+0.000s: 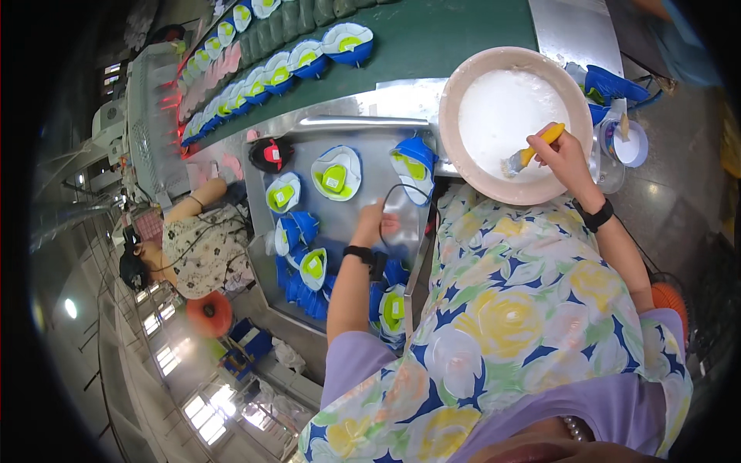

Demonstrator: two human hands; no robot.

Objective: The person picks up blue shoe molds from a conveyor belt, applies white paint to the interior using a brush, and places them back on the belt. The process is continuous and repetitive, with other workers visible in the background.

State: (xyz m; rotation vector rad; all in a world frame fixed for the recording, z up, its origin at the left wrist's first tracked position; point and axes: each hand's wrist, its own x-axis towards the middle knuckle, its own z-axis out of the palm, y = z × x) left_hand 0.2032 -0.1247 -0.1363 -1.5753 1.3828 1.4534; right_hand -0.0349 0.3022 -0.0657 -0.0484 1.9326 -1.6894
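Observation:
My right hand [562, 158] grips a brush [532, 154] by its yellow handle, and the bristles touch the white liquid [502, 116] in a wide beige basin [453, 147]. Over a metal tray [347, 231] to the left of the basin hangs my left hand [376, 224], its fingers apart and nothing visible in them. Blue-and-white shoe uppers with lime-green insides lie around it: one upper [336, 174] beyond the hand, another [414, 170] near the basin, and several heaped [309, 270] at the tray's near left. A thin dark cable curves beside the left hand.
Beyond the tray runs a green conveyor belt [432, 38] carrying rows of shoe uppers [307, 59] and dark grey pieces [297, 19]. A black-and-red item [271, 155] lies at the tray's far left corner. Another person [204, 247] works at left. Right of the basin are blue pieces [614, 83] and a clear tub [629, 144].

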